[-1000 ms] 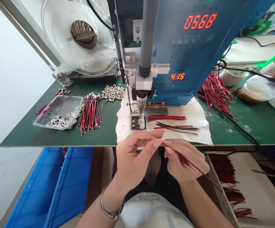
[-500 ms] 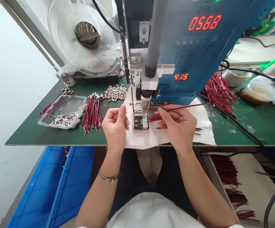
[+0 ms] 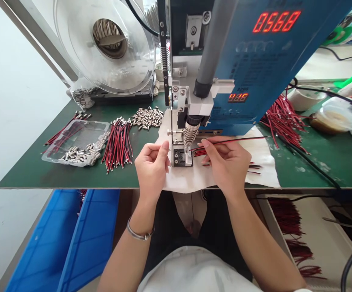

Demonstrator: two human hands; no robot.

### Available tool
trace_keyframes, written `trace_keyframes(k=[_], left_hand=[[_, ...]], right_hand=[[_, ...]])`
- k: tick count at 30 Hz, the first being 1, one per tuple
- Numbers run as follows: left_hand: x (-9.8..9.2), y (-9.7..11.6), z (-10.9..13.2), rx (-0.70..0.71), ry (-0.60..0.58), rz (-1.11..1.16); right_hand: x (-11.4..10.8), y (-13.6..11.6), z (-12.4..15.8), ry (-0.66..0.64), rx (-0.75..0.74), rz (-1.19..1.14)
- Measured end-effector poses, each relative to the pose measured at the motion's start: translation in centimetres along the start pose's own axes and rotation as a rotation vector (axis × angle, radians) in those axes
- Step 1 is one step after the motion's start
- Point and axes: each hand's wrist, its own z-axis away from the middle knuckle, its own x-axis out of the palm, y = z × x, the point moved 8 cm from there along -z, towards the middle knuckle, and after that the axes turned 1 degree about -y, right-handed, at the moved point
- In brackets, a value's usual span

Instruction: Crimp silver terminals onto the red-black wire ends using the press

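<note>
Right hand [image 3: 231,168] holds a red-and-black wire [image 3: 242,138] at the soldering head [image 3: 190,129].
The right thumb and fingers pinch the wire above the white cloth [image 3: 190,184], its tail running out to the right and its near end pointing toward the small black fixture [image 3: 179,158]; whether that end touches the fixture is hard to make out. The left hand [image 3: 152,170] is on the fixture's other side, thumb raised and fingers curled; I cannot tell whether they grip anything. Short red wires [image 3: 199,153] lie on the cloth beside the right hand. On the green desk [image 3: 36,174], left of the cloth, are a pile of metal pieces [image 3: 148,117], a wire bundle [image 3: 118,144] and a clear tray [image 3: 86,132].
</note>
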Motion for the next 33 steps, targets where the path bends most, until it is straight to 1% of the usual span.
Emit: trace_keyframes(k=[3,6,9,16,20,22,26,30,33], left_hand=[[0.1,0.1,0.1,0.0,-0.005,-0.021],[0.2,0.1,0.1,-0.003,-0.015,-0.035],[0.3,0.1,0.0,-0.006,-0.03,-0.041],[0.2,0.0,0.1,-0.003,-0.04,-0.052],[0.3,0.1,0.1,0.001,-0.042,-0.063],[0.3,0.1,0.1,0.001,-0.042,-0.07],[0.2,0.2,0.2,0.0,-0.036,-0.08],[0.1,0.3,0.2,-0.001,-0.021,-0.091],[0.1,0.3,0.3,-0.004,-0.017,-0.09]], right_hand=[[0.3,-0.1,0.2,-0.05,-0.056,0.142],[1.0,0.0,0.3,-0.156,-0.102,0.279],[1.4,0.2,0.4,-0.216,-0.125,0.319],[1.1,0.8,0.5,-0.203,-0.046,0.206],[0.8,0.6,0.6,-0.147,-0.079,0.169],[0.8,0.4,0.6,-0.144,-0.099,0.16],[1.1,0.5,0.6,-0.172,-0.106,0.187],[1.2,0.6,0.5,-0.174,-0.091,0.231],[1.2,0.5,0.6,-0.169,-0.117,0.297]])
